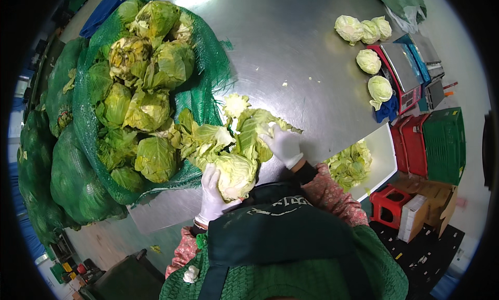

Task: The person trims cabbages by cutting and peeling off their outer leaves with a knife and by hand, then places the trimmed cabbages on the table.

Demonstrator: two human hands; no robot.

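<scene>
My left hand (213, 194), in a white glove, grips a pale, partly stripped cabbage head (235, 176) close to my body. My right hand (284, 144), gloved too, is to the right above it, on loose outer cabbage leaves (253, 128); whether its fingers grip a leaf is hard to tell. More torn leaves (208, 138) lie left of these, beside an open green mesh sack (206, 46) full of untrimmed cabbages (156, 159). Several pale cabbage heads (348, 28) stand at the far right of the steel table (273, 38).
Filled green mesh sacks (78, 175) stand at the left. A red scale (407, 99) and blue cloth (387, 109) are at the right. Below the table's right edge are a white bin (384, 159) of leaves, red and green crates (444, 146), a red stool (390, 192) and cardboard boxes (432, 200).
</scene>
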